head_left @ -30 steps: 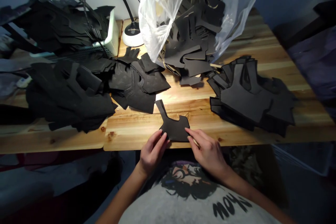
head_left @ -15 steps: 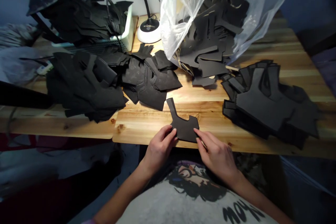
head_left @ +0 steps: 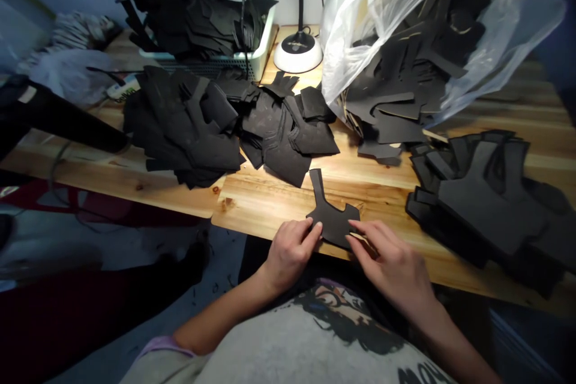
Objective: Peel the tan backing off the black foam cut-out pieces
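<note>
Head view: a black cutout (head_left: 332, 216) lies flat at the near edge of the table (head_left: 270, 204), right in front of the person. Its broad body sits closest to the edge, and its narrow tab runs away from the hands toward the far side, tilted a little left, so the long axis points roughly fore and aft. The left hand (head_left: 290, 249) pinches the body's near-left edge, fingers closed on it. The right hand (head_left: 396, 264) has its fingertips (head_left: 355, 233) pressed on the near-right corner, fingers drawn together on the piece. Both hands are equally close; the cutout lies just beyond them, between them.

A stack (head_left: 490, 204) rests toward the right edge, near the right hand. More piles (head_left: 189, 126) spread left of centre. A clear bag (head_left: 405, 24) of pieces, a lamp base (head_left: 297, 53) and a bin (head_left: 252, 54) stand along the far side.
</note>
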{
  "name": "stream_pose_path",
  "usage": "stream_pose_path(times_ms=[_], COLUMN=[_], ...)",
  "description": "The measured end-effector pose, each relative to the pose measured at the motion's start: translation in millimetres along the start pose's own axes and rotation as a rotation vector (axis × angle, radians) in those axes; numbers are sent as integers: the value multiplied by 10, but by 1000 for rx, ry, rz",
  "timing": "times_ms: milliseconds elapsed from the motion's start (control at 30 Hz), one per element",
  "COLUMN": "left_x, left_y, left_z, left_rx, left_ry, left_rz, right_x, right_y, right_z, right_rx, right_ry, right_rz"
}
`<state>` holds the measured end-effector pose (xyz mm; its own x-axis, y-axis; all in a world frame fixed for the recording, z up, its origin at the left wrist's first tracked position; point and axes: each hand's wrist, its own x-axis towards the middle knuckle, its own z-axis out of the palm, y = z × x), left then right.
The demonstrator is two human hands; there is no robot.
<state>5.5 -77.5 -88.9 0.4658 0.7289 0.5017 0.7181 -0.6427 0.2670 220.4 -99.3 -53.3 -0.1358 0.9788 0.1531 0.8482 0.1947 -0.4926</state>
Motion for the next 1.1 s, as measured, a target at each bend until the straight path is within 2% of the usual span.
stream_pose_path(times_ms=[300, 533, 633, 800, 933, 1100], left_x=[218, 148, 116, 95, 82, 46], left_y=[-69, -211, -245, -204, -109, -48], left_z=[-70, 13, 7, -57, -61, -32], left_rx=[-8, -273, -333, -353, -394, -382], left_ry=[-72, 17, 55, -9, -68, -61], left_rz=[4, 19, 27, -80, -201, -240], right_x=[83, 88, 123, 159, 160, 82], right_y=[135, 172, 208, 273, 326, 314], right_z=[35, -33, -77, -118, -110, -64], right_rx=[109, 207, 253, 295, 280, 237], right_ry=[-107, -51, -88, -141, -121, -57], right_rz=[-76, -46, 11, 0, -1, -63])
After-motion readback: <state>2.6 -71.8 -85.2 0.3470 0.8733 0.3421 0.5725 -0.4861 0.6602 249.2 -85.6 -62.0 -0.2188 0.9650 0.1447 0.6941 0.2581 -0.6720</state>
